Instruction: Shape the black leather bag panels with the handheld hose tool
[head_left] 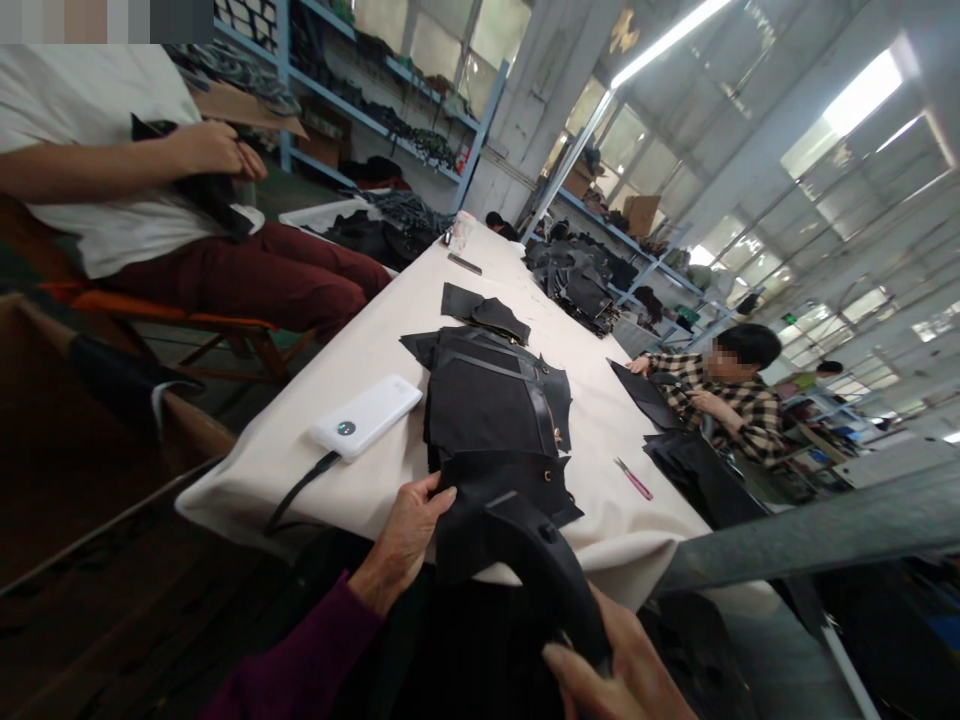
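My left hand (pixel 409 530) pinches the left edge of a black fabric piece (pixel 487 490) between thumb and fingers, at the near edge of the table. Small metal fittings show on the right side of that piece. At the lower right, my right hand (pixel 615 660) is closed around a smooth, curved black object (pixel 551 565) with a small raised part on it. This object arches over the piece and hides some of it; its exact kind is unclear. Just beyond lies a stack of black fabric panels (pixel 487 400) with straps and metal fittings.
A white power bank (pixel 367 415) with a black cable lies on the pale tablecloth (pixel 300 440). Pink-handled snips (pixel 635 479) are to the right, near more black pieces (pixel 697 475). One person (pixel 247 220) sits left; another (pixel 727 400) works right. A metal bar (pixel 810 525) crosses at right.
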